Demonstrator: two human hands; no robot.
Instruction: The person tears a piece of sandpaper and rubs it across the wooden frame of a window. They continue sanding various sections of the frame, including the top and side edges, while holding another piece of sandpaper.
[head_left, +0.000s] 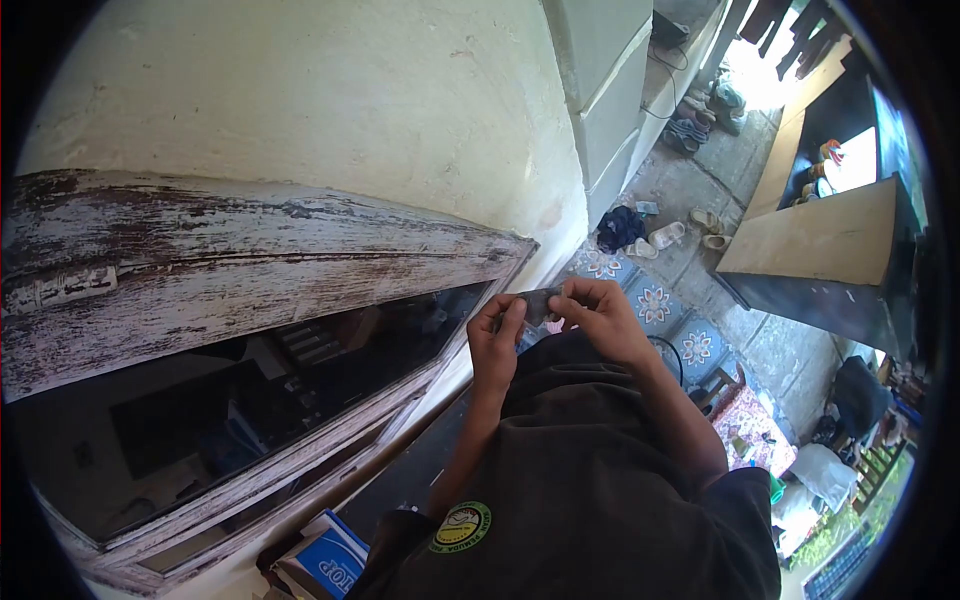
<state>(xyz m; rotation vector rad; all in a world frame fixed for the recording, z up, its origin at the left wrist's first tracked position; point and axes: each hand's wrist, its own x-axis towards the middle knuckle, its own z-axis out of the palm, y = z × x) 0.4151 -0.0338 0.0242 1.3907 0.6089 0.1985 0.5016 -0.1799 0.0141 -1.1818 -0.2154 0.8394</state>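
A small dark grey piece [538, 304], perhaps sandpaper or cloth, is stretched between my two hands in front of my chest. My left hand [495, 335] pinches its left end, thumb on the near side. My right hand [597, 312] grips the other end between thumb and curled fingers. Left of my hands is a window frame [250, 255] with worn white and brown paint around dark glass [290, 370]. Neither hand touches the frame.
A cream wall [330, 110] rises above the frame. Shoes [667, 235] and a dark cloth bundle [621, 229] lie on the floor at right, near a wooden cabinet [820, 240]. A blue box [333, 562] is at lower left, and a patterned cloth [745, 425] at lower right.
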